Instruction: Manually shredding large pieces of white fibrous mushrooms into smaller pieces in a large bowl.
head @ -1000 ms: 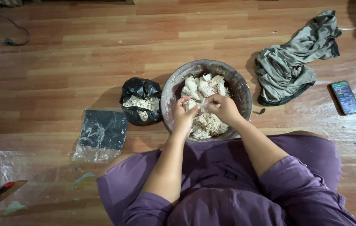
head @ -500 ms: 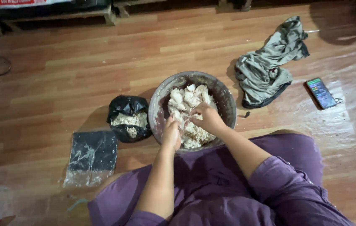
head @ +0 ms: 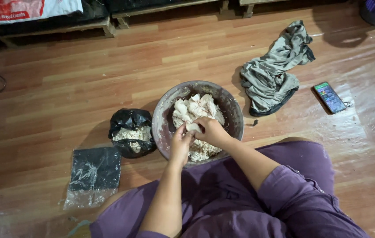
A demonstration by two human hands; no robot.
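Observation:
A round metal bowl (head: 233, 110) stands on the wooden floor in front of my lap, filled with pale, lumpy pieces of dough-like food (head: 196, 108). Both my hands are inside it at the near side. My left hand (head: 180, 143) and my right hand (head: 211, 131) meet over one pale lump (head: 192, 128) and grip it together between the fingers. Purple sleeves and a purple garment cover my arms and lap below the bowl.
Left of the bowl sits a black plastic bag (head: 131, 131) holding more pale pieces. A flat clear-and-black plastic packet (head: 94, 174) lies nearer left. A crumpled grey cloth (head: 272, 72) and a phone (head: 330, 97) lie to the right. Wooden pallets and a sack (head: 28, 9) line the far edge.
The view has shifted, so the bowl sits more centrally. My hands have drawn toward the bowl's near side and closed together on one lump.

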